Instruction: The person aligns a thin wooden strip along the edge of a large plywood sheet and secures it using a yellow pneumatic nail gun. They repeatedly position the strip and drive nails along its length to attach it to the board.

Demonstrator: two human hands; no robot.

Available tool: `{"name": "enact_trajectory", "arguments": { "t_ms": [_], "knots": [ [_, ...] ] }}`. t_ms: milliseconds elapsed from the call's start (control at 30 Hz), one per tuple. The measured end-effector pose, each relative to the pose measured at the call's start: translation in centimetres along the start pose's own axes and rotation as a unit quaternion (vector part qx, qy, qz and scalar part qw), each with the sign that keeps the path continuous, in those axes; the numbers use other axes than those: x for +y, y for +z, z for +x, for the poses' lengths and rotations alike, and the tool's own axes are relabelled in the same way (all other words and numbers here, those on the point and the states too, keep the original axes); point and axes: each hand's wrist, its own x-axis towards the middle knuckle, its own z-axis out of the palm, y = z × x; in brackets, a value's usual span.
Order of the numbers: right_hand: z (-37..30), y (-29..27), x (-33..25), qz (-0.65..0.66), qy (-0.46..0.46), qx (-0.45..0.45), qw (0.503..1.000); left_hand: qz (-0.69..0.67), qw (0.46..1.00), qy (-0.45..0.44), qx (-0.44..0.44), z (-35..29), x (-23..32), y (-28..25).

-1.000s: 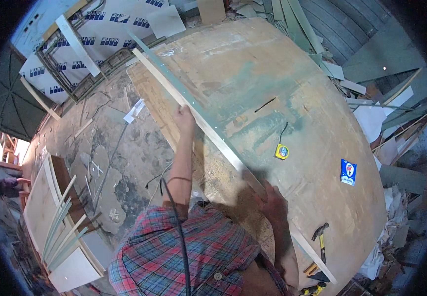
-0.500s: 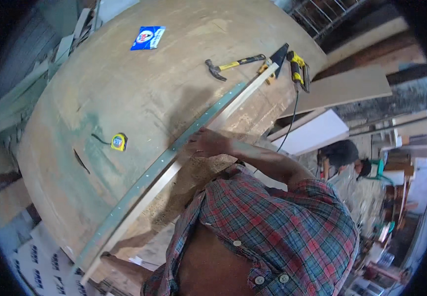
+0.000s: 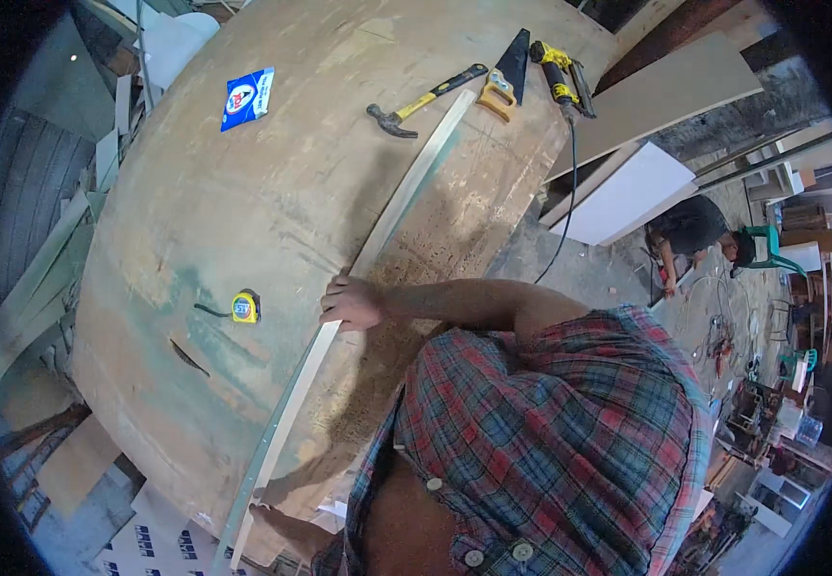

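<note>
A long pale wooden strip (image 3: pixel 399 213) runs slantwise over a large worn wooden board (image 3: pixel 195 192). My right hand (image 3: pixel 350 302) grips it near the middle, fingers curled over it. Lower down, my left hand (image 3: pixel 286 531) holds the same strip near its near end; part of those fingers is hidden. A thin green strip (image 3: pixel 267 451) with light dots lies beneath and crosses it, showing left of the pale strip near me and right of it farther off. A yellow tape measure (image 3: pixel 245 306) lies left of my right hand.
At the far side lie a claw hammer (image 3: pixel 425 101), a handsaw (image 3: pixel 507 79) and a yellow-black corded power tool (image 3: pixel 563 79). A blue-and-white packet (image 3: pixel 248 98) rests at the far left. Boards (image 3: pixel 622 192) lean at right, where another person (image 3: pixel 689 235) crouches on the floor near a green chair (image 3: pixel 769 252).
The pale strip has shifted left across the green strip, now covering much of its far part. My right hand has gone from resting at the strips to being wrapped over the pale one.
</note>
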Motion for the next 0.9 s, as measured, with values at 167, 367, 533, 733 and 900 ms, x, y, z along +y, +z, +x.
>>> {"name": "enact_trajectory", "arguments": {
  "t_ms": [167, 367, 533, 733, 900],
  "knots": [
    [0.5, 1.3, -0.8, -0.021, 0.034, -0.042, 0.998, -0.067, 0.968, 0.241, -0.004, -0.5, 2.1, 2.0],
    [0.2, 2.5, -1.4, -0.037, 0.036, -0.05, 0.997, -0.118, 0.792, 0.57, -0.186, -16.6, 13.8, 3.9],
    [0.6, 1.6, -1.7, -0.045, 0.023, -0.035, 0.998, -0.208, 0.683, 0.593, -0.372, -29.9, 20.6, 3.5],
    [-3.3, -2.1, 3.4, -0.039, 0.171, 0.115, 0.978, -0.044, 0.635, 0.725, -0.263, -35.5, 23.6, 4.7],
    [-13.3, -15.4, 18.0, -0.132, 0.415, 0.186, 0.881, 0.08, 0.674, 0.681, -0.274, -33.1, 21.0, 6.9]
  ]
}}
